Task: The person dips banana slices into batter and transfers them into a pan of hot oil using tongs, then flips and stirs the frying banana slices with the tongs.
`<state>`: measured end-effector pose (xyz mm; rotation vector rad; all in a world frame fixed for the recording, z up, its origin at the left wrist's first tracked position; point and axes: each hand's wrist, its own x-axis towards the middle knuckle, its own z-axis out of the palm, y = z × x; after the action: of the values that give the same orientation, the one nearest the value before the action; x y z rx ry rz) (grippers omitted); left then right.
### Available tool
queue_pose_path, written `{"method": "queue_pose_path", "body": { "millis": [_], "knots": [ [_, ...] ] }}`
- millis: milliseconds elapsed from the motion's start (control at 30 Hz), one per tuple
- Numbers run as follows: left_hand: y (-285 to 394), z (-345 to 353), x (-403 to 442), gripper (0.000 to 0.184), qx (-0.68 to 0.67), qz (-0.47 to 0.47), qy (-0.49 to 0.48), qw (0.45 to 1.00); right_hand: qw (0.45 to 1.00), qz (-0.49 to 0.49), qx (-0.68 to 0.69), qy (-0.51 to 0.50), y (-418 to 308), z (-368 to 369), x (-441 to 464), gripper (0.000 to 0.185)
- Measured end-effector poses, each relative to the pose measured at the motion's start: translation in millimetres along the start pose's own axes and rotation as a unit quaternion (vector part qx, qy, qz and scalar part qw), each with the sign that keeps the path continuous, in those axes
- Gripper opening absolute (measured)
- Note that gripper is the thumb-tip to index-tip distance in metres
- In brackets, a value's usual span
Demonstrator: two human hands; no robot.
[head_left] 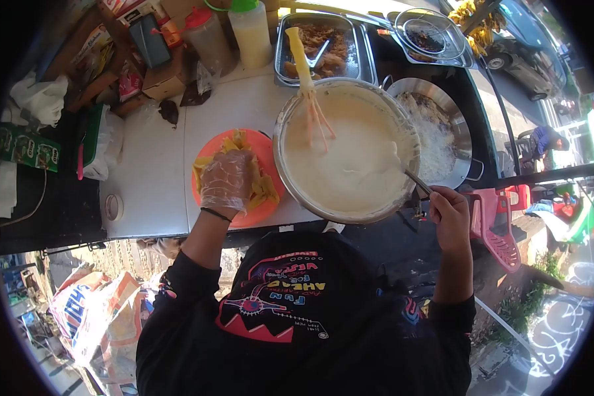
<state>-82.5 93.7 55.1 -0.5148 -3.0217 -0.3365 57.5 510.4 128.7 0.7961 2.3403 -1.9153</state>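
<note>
My left hand (228, 178), in a clear plastic glove, rests palm down on yellow pieces (264, 189) heaped on an orange-red plate (249, 214). Its fingertips are hidden, so a grip cannot be made out. At the right, my bare right hand (450, 212) is closed round the handle of a metal utensil (417, 181), whose far end is down in pale batter (356, 168). The batter fills a large metal bowl (280, 155). A whisk with a yellow handle (299, 56) leans inside the bowl at its upper left.
Behind the bowl are a metal tray (280, 72) of brown fried food and a strainer (429, 33). A wide pan (465, 125) of bubbling oil stands right of the bowl. Bottles (249, 36), boxes and a tape roll (113, 207) lie leftward. A person (544, 142) is far right.
</note>
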Motion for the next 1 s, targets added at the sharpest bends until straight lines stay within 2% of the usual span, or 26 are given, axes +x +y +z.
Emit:
{"method": "queue_pose_path", "body": {
  "millis": [67,200,267,300,333,367,400,433,467,500,533,567,600,633,667,800,833,867,900,933,967,1000],
  "knots": [
    [2.5,-4.9,2.6,0.023,-0.040,0.016,-0.013,0.999,0.981,-0.023,0.190,0.033,11.4,-26.6,4.6,0.019],
    [-4.2,5.6,3.1,0.020,0.006,-0.030,-0.047,0.998,0.958,-0.025,0.249,0.138,39.8,-94.0,32.0,0.018],
    [-1.1,-0.8,-2.1,0.019,-0.025,-0.023,-0.036,0.999,0.969,0.011,0.163,0.186,67.3,-130.2,53.5,0.019],
    [2.4,-4.5,-5.2,0.018,-0.056,-0.026,-0.025,0.998,0.968,0.010,0.165,0.187,79.8,-143.5,63.4,0.019],
    [7.7,-9.1,-7.9,0.018,-0.055,-0.027,-0.024,0.998,0.971,0.055,0.099,0.212,92.6,-155.8,72.9,0.021],
    [13.3,-14.0,-10.9,0.017,-0.100,-0.068,-0.023,0.992,0.967,0.099,0.032,0.234,105.8,-167.0,82.5,0.023],
    [17.2,-16.3,-13.8,0.017,-0.144,-0.109,-0.019,0.983,0.968,0.098,0.032,0.231,120.7,-177.5,94.4,0.023],
    [15.7,-14.0,-18.4,0.017,-0.142,-0.113,-0.018,0.983,0.964,0.069,-0.054,0.253,136.1,-186.2,105.8,0.026],
    [8.4,-9.9,-23.9,0.018,-0.176,-0.123,0.044,0.976,0.951,0.039,-0.138,0.272,144.6,-191.5,114.7,0.030],
    [-1.6,-7.0,-28.3,0.018,-0.209,-0.132,0.106,0.963,0.953,0.038,-0.138,0.267,143.0,-194.4,121.7,0.030],
    [-15.9,-6.4,-30.9,0.023,-0.265,-0.127,0.114,0.949,0.931,0.028,-0.244,0.269,140.5,-198.3,128.3,0.034],
    [-9.9,-11.3,-30.9,0.023,-0.263,-0.130,0.115,0.949,0.898,0.017,-0.348,0.267,137.2,-201.4,132.2,0.038],
    [-7.0,-18.6,-29.5,0.026,-0.286,-0.128,0.161,0.936,0.899,0.014,-0.348,0.264,134.1,-203.0,135.0,0.038],
    [-5.2,-27.2,-26.4,0.029,-0.308,-0.126,0.207,0.920,0.867,0.000,-0.410,0.284,130.0,-203.9,138.0,0.041],
    [13.9,-40.0,-19.4,0.035,-0.368,-0.103,0.215,0.899,0.829,-0.015,-0.470,0.304,123.2,-204.0,139.0,0.044],
    [104.9,-82.7,15.1,0.027,-0.439,-0.013,0.158,0.884,0.834,-0.079,-0.450,0.308,61.7,-187.6,116.7,0.042],
    [121.4,-89.6,25.3,0.018,-0.416,0.069,0.129,0.898,0.877,-0.117,-0.366,0.289,41.4,-175.9,104.8,0.037],
    [139.1,-88.0,33.4,0.014,-0.429,0.070,0.101,0.895,0.911,-0.151,-0.276,0.266,22.2,-161.6,92.8,0.033],
    [150.8,-88.9,45.4,0.014,-0.323,0.163,0.100,0.927,0.936,-0.168,-0.200,0.236,3.9,-143.0,80.4,0.027],
    [157.7,-85.4,51.3,0.015,-0.385,0.182,0.014,0.905,0.941,-0.183,-0.206,0.195,-9.6,-126.9,67.0,0.027],
    [153.6,-74.2,52.7,0.016,-0.337,0.214,-0.026,0.916,0.944,-0.197,-0.212,0.159,-21.8,-111.5,52.8,0.027],
    [146.4,-60.5,52.3,0.016,-0.290,0.248,-0.068,0.922,0.929,-0.253,-0.243,0.116,-36.4,-89.2,37.5,0.027]
  ]
}}
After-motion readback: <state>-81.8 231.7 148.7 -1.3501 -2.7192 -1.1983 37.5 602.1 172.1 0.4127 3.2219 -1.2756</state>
